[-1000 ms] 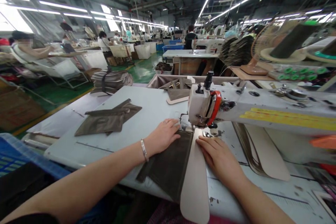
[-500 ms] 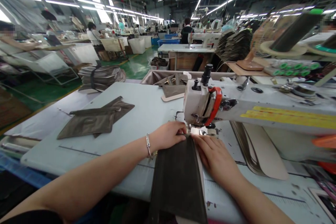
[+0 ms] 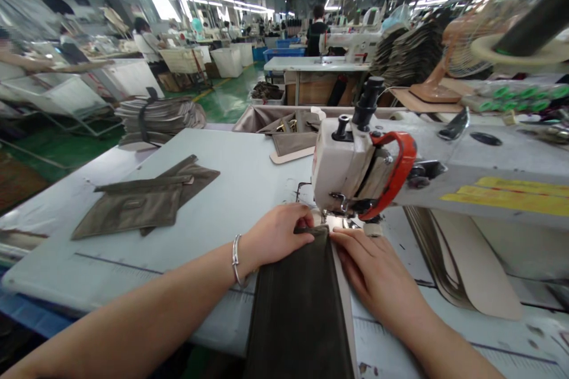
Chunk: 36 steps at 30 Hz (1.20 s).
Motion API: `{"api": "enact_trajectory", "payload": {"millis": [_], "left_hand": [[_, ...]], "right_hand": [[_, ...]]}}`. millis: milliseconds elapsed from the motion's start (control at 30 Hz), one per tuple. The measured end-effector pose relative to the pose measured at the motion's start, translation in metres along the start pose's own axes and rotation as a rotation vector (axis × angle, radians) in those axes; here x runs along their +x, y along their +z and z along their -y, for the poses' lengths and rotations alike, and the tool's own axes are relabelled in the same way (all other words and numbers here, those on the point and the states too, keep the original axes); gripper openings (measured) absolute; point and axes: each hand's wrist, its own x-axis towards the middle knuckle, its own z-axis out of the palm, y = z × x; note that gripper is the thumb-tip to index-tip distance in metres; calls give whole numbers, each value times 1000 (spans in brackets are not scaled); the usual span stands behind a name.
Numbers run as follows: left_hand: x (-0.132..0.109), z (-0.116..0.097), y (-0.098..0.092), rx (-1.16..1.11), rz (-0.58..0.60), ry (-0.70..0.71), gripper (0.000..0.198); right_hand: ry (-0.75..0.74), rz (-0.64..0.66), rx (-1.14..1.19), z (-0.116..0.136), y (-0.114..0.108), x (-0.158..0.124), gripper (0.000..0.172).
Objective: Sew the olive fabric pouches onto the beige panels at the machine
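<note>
While in hand (image 3: 279, 234), panel (image 3: 299, 308) lengthwise toward machine (image 3: 334, 169)

Left of the sewing-machine head (image 3: 335, 160), the desk (image 3: 249, 166) offers passage up to the brown fabric pieces (image 3: 155, 208); rightward, the machine arm (image 3: 511, 157) and stacked panels (image 3: 484, 272) obstruct.

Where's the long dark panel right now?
The long dark panel lies at the head view's lower centre, its far end between left hand and right hand, by the sewing machine.

Left hand (image 3: 278, 235) in a pinch; right hand (image 3: 377, 269) palm-down, fingers (image 3: 355, 241) forward
</note>
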Motion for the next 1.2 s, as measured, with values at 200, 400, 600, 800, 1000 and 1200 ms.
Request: {"api": "enact_trajectory", "payload": {"millis": [200, 400, 600, 800, 1000, 1200], "left_hand": [[0, -1, -2, -8, 13, 12, 16], [2, -4, 1, 10, -9, 15, 7], [2, -5, -2, 5, 5, -19, 12], [-4, -13, -7, -181, 147, 48, 12], [-8, -25, -8, -85, 158, 148, 12], [-9, -25, -14, -140, 222, 200, 13]], "right_hand": [[7, 35, -35, -1, 1, -1, 47], [12, 50, -56, 1, 0, 0, 50], [13, 34, 13, 2, -1, -1, 45], [196, -107, 311, 0, -7, 1, 37], [164, 26, 639, 2, -17, 6, 15], [225, 124, 875, 0, -23, 6, 21]]}}
